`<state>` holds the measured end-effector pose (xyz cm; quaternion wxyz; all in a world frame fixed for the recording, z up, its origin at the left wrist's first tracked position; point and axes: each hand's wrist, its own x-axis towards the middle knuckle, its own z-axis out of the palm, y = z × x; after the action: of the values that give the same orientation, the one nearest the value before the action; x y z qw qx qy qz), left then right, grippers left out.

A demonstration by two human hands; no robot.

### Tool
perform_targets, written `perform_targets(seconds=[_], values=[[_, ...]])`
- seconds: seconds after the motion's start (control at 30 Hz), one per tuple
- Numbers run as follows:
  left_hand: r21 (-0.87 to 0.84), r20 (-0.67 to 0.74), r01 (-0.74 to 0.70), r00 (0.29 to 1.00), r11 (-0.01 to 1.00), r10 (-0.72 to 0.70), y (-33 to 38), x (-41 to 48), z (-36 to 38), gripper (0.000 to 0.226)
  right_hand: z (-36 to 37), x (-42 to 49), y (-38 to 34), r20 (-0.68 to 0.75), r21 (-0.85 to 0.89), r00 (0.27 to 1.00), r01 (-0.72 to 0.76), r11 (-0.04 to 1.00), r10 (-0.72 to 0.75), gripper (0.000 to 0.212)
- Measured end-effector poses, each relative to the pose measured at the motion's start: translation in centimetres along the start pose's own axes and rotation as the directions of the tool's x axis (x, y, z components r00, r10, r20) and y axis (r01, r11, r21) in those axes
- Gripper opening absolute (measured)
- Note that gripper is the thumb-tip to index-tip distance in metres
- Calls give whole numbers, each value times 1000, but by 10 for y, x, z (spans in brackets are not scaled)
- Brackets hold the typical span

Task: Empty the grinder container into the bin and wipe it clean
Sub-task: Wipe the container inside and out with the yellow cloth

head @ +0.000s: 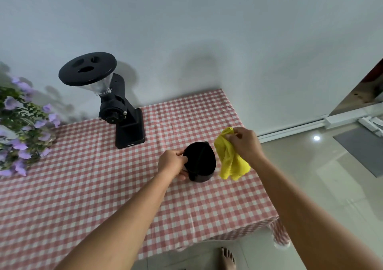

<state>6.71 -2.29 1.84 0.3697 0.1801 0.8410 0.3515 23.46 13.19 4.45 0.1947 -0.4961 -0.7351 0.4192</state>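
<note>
2 grips: left hand [173, 162] holds the dark container [202, 163], right hand [245, 143] pinches yellow cloth [229, 162].

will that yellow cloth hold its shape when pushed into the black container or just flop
Likely floppy: the yellow cloth hangs in loose folds from the right hand. It looks thin and light, so it should bunch up easily inside the black container. The left hand gripping that container's side should keep it from tipping.
</note>
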Motion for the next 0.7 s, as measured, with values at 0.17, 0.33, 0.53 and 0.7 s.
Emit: perform_targets(seconds=[0.17, 0.33, 0.53, 0.7], values=[[77, -17, -75, 997, 994, 77, 7, -6, 4, 40, 37, -3, 6, 304, -330, 952, 121, 936, -16, 14], [107, -100, -99, 989, 989, 110, 0, -7, 9, 42, 59, -19, 23, 194, -370, 971, -59, 927, 139, 29], [-31, -161, -27, 987, 999, 22, -15, -8, 15, 39, 70, -34, 21, 269, -219, 869, -365, 905, 416, 29], [-16, -4, 61, 998, 998, -61, -7, -8, -1, 50, 60, -26, 7, 349, -237, 819, -393, 888, 456, 16]])
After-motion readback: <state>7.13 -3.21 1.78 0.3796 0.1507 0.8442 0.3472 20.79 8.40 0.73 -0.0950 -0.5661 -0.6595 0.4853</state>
